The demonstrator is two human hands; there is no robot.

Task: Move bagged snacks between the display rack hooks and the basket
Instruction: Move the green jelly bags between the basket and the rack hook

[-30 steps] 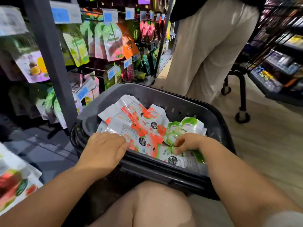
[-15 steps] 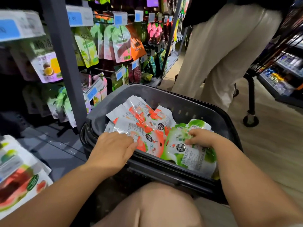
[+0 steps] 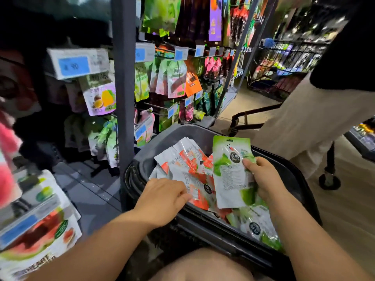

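Green bag (image 3: 231,171) had risen upright from the basket (image 3: 194,131), right hand (image 3: 263,179) fingers clamped on its edge, left hand (image 3: 162,199) fingers curled against red bags (image 3: 182,165) just beyond them, grip unclear

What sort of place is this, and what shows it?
Probably a shop aisle: bagged snacks hang on a display rack beneath blue price tags, and a shopping basket holds more packets.
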